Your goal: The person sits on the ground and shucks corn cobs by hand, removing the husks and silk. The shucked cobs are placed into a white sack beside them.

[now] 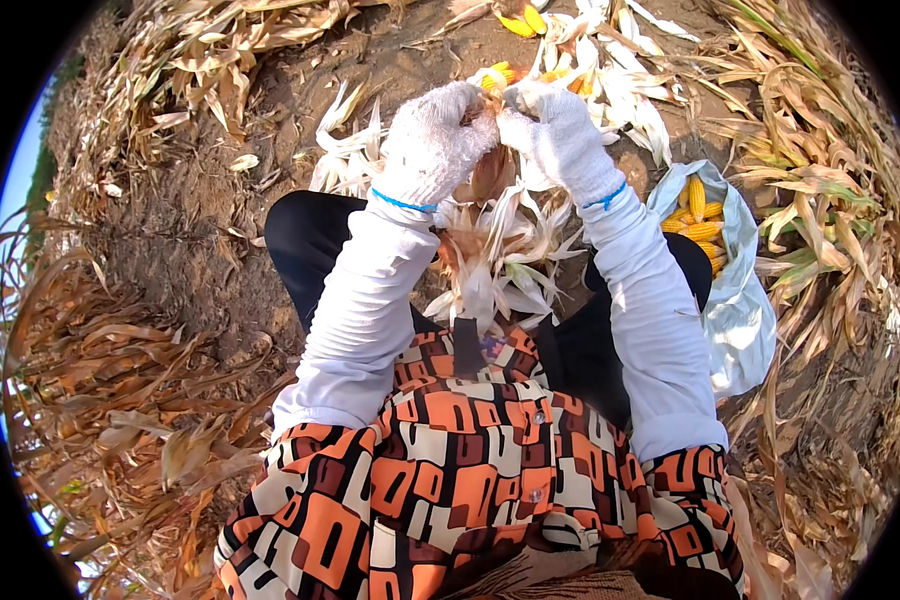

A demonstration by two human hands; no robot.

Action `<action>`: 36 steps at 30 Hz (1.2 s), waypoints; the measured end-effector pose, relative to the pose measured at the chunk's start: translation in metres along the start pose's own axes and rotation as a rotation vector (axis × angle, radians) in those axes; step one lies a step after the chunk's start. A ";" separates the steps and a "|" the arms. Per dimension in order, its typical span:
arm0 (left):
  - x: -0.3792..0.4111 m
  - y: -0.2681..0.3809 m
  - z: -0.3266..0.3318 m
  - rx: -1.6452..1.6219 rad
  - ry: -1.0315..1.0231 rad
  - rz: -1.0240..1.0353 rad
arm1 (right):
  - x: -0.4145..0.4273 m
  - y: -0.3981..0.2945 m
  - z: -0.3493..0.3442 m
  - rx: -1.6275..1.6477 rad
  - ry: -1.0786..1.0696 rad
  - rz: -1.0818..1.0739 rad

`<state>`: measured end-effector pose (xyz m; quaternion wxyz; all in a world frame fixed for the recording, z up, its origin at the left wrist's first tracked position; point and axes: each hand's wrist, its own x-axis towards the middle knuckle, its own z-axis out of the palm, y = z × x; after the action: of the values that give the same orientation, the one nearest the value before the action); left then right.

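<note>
Both my hands wear white knit gloves and meet in front of me, above the ground. The fingers of my left hand [439,135] are curled onto a reddish-brown corn husk [493,171], which hangs down between the gloves. My right hand [559,135] pinches the same husk from the other side. Just past the fingertips shows a yellow corn ear [499,75]; whether it is the one in the husk or lies behind, I cannot tell. A pile of pale, stripped husks [487,277] rests between my knees.
Beside my right knee, a pale plastic sack [735,300] holds several bare yellow cobs [697,217]. More yellow ears [521,22] and white husks [615,90] lie on the soil ahead. Dry cornstalks [817,142] are heaped at right, with brown leaves [135,397] at left.
</note>
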<state>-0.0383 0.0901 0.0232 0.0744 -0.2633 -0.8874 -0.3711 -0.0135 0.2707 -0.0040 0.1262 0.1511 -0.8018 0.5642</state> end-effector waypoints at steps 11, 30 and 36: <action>0.012 -0.020 0.012 -1.121 -0.058 -0.390 | 0.010 0.017 0.011 0.588 0.401 0.312; -0.029 0.033 0.035 -0.810 -0.359 -0.253 | 0.027 0.051 -0.019 0.997 0.770 0.527; -0.108 0.016 -0.011 -0.691 -0.480 -0.197 | 0.029 0.060 -0.038 1.094 0.803 0.558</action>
<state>0.0616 0.0474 0.0052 -0.2625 -0.2658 -0.7240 -0.5799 -0.0619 0.3223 -0.0325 0.1683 -0.2359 -0.3059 0.9069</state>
